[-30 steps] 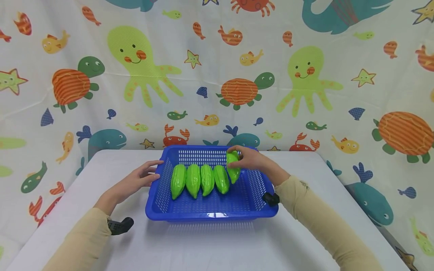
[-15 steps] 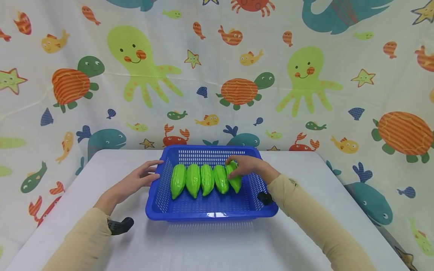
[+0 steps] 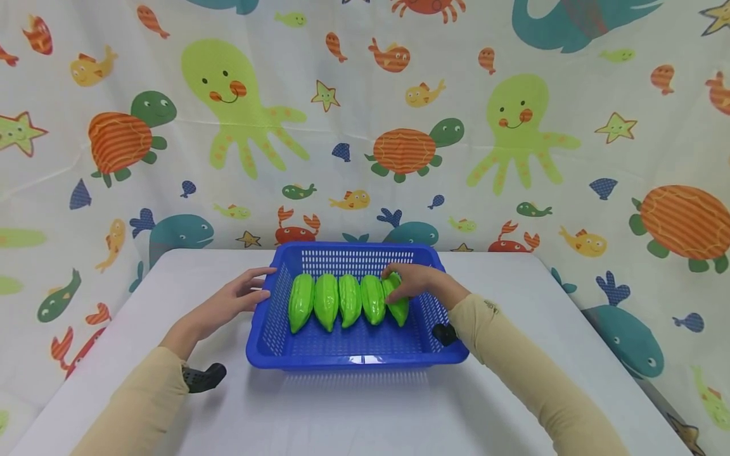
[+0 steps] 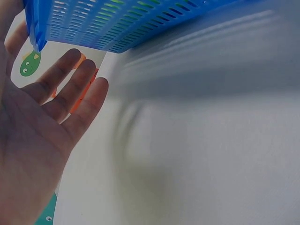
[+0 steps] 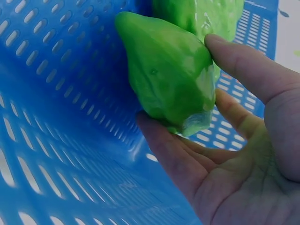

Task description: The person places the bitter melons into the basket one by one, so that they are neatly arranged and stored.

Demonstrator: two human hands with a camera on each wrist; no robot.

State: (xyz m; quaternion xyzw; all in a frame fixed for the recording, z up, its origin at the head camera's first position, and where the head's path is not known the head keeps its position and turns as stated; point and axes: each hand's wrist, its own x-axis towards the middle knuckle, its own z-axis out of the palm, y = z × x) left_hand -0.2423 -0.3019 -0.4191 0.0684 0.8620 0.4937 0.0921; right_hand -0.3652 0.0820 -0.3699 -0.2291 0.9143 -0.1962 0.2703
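Several glossy green ridged gourd-like fruits (image 3: 327, 302) lie side by side in a blue plastic basket (image 3: 359, 361). My right hand (image 3: 415, 282) reaches into the basket and holds the rightmost green fruit (image 5: 168, 70) between thumb and fingers, its tapered end pointing away from the palm in the right wrist view. That fruit rests low in the basket, close against its neighbour (image 5: 199, 16). At the basket's left rim my left hand (image 3: 242, 296) touches with its thumb and index finger. The left hand's other fingers (image 4: 84, 98) stretch out loosely below the rim.
The basket stands on a white table (image 3: 353, 418). Its right part shows bare blue mesh floor. Behind hangs a white curtain (image 3: 353, 95) printed with sea animals. A black wrist device (image 3: 205, 378) sits at the left cuff, another dark one (image 3: 443, 334) at the right.
My right hand has lowered the rightmost green fruit from near the basket's back rim into place beside the others, and still holds it. My left hand stays at the rim.
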